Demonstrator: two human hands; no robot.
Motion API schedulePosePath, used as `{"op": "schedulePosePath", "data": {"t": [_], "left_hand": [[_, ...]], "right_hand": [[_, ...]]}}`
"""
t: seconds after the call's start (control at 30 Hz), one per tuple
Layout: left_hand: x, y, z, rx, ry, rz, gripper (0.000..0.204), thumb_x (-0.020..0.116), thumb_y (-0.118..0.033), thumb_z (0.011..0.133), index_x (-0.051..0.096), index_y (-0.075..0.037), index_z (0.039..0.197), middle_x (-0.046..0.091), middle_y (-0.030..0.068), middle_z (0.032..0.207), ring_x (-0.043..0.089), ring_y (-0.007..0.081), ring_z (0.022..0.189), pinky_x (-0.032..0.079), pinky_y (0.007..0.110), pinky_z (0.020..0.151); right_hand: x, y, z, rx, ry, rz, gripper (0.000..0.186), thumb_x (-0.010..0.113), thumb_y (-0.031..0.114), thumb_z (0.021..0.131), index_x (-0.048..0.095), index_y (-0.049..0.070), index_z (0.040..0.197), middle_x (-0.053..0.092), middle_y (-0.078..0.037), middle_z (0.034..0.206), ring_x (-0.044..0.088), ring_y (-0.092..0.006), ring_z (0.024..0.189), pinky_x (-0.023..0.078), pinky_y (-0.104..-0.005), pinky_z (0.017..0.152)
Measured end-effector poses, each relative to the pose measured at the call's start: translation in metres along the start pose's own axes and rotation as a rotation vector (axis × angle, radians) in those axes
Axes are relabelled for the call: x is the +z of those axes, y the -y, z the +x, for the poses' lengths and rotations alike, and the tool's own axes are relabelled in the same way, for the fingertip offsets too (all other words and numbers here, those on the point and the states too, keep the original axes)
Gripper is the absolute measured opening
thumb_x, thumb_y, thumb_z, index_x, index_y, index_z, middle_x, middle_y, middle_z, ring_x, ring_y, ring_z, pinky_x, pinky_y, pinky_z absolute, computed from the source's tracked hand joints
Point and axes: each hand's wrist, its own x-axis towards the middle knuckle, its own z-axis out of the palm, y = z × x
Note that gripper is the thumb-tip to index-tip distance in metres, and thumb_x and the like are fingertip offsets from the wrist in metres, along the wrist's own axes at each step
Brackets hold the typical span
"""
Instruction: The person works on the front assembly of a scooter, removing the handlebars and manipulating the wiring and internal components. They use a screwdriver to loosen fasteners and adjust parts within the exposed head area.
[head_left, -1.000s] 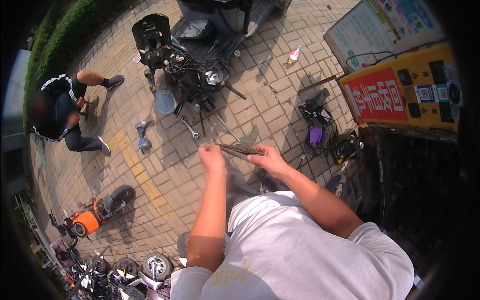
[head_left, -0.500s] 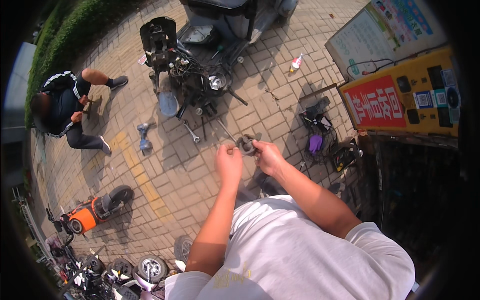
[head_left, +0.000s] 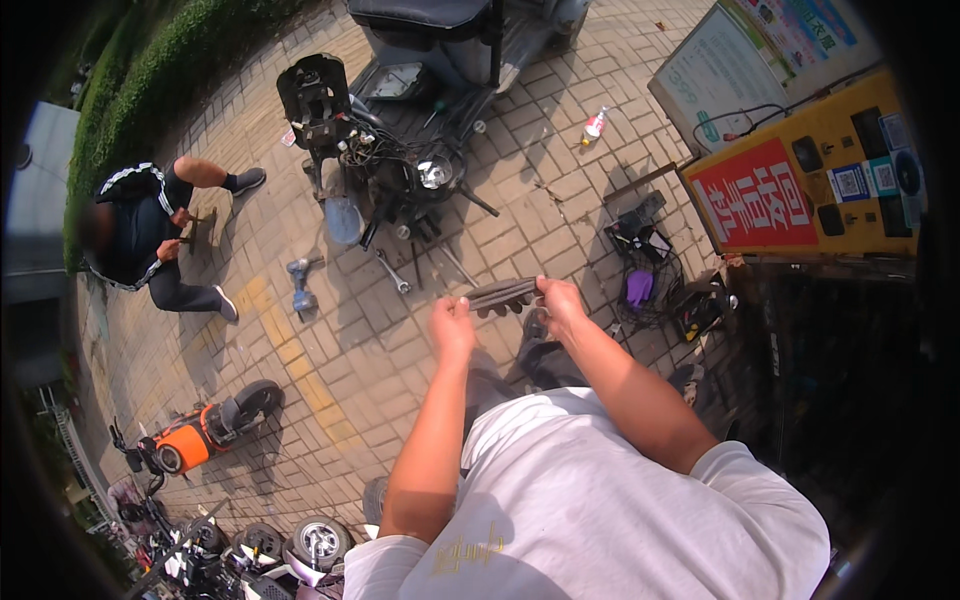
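A dark grey work glove is stretched level between my two hands, with several stubby finger-like ends hanging from its lower edge. My left hand pinches its left end between thumb and fingers. At the other end, my right hand grips it, thumb on top. Beyond my hands, a combination wrench and a thin rod lie on the paving. A blue cordless power tool rests farther left. The partly stripped scooter stands ahead, its wiring and headlight exposed.
On the left a person sits low, holding something small. An orange scooter is at lower left. Loose parts with a purple cloth-like piece lie right, below a yellow sign box. A small white-and-red bottle lies ahead.
The glove was bunched up near my right hand; now it is drawn out straight between both hands. My right hand has moved right, away from the left. The view has shifted slightly.
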Motion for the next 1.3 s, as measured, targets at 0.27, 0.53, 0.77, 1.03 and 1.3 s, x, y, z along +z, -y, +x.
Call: {"op": "schedulePosePath", "data": {"t": [0.27,0.53,0.77,1.03,1.3], "left_hand": [[0.009,-0.012,0.021,-0.148,0.091,-0.554,0.016,0.057,-0.013,0.091,0.06,0.001,0.099,0.062,0.0059,0.09,0.055,0.0131,0.081,0.044,0.028,0.074],[-0.01,-0.075,0.019,0.24,0.094,-0.145,0.011,0.061,-0.01,0.087,0.06,0.0,0.093,0.06,0.0015,0.08,0.052,0.0082,0.071,0.043,0.024,0.061],[-0.023,-0.093,0.02,0.736,-0.141,0.587,0.016,0.068,-0.013,0.08,0.062,-0.005,0.093,0.062,0.0077,0.083,0.054,0.0268,0.085,0.04,0.039,0.081],[-0.003,-0.126,-0.007,0.333,-0.19,0.349,0.022,0.073,-0.018,0.077,0.066,-0.001,0.087,0.065,0.0094,0.086,0.059,0.0218,0.085,0.046,0.035,0.076],[-0.018,-0.092,0.05,0.037,0.025,-0.427,0.023,0.07,-0.012,0.08,0.064,0.004,0.095,0.068,0.0071,0.084,0.062,0.012,0.076,0.049,0.027,0.071]], "right_hand": [[0.022,-0.021,0.004,-0.545,0.101,-0.613,0.021,0.067,0.024,0.082,0.064,0.004,0.09,0.053,-0.005,0.074,0.052,-0.0189,0.066,0.038,-0.0341,0.056],[0.049,0.049,-0.028,-1.53,0.122,-1.117,0.015,0.07,0.02,0.071,0.067,0.01,0.081,0.058,-0.004,0.086,0.053,-0.0219,0.089,0.038,-0.0404,0.075],[0.038,0.078,0.005,-0.59,0.583,-0.479,0.018,0.066,0.013,0.081,0.069,-0.002,0.09,0.067,-0.009,0.077,0.059,-0.0156,0.065,0.047,-0.0324,0.06],[0.051,0.072,0.004,-0.535,0.625,-0.279,0.018,0.064,0.012,0.084,0.066,-0.004,0.092,0.063,-0.005,0.074,0.053,-0.0101,0.065,0.043,-0.0278,0.056],[0.075,0.09,-0.001,-0.354,0.706,-0.261,0.018,0.063,0.012,0.087,0.064,-0.002,0.098,0.064,-0.004,0.084,0.054,-0.011,0.073,0.044,-0.0277,0.066]]}}
